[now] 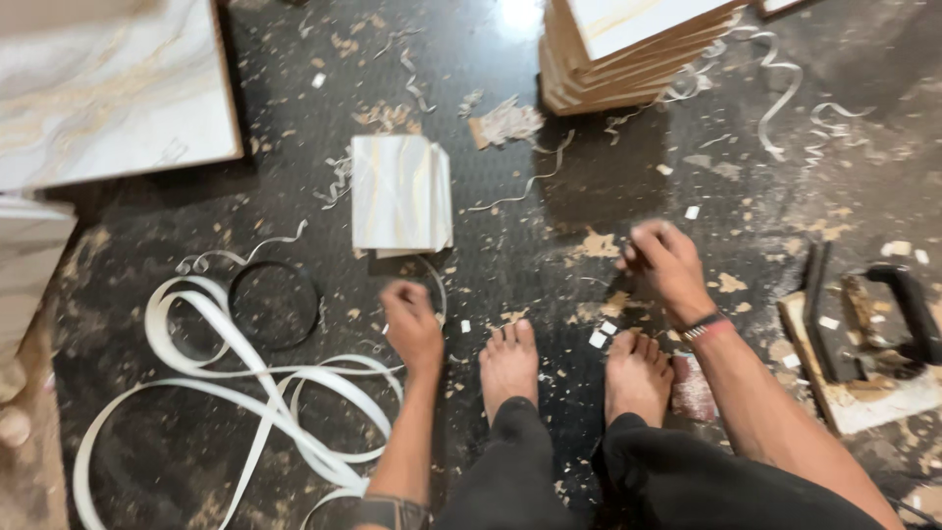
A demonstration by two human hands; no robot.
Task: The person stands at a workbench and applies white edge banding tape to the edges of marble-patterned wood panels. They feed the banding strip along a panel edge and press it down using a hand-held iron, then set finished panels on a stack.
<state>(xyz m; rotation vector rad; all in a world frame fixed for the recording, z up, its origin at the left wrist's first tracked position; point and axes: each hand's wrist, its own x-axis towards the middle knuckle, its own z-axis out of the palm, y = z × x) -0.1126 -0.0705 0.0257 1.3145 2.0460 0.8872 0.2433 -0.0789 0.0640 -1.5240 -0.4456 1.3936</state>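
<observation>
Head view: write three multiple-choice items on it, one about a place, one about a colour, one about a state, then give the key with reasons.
1. Where does the small stack of pale panels lie?
A. On the floor ahead of the left hand
B. On top of the tall board stack
C. Under the right foot

2. What colour is the looping edge band at the left?
A. Red
B. White
C. Green

3. What does the left hand hold?
A. A hammer
B. A paint brush
C. No tool

Key: 1 A, the panels rest on the dark floor beyond the left hand. 2 B, the strip is white against the floor. 3 C, the hand reaches down and no tool shows in it.
</observation>
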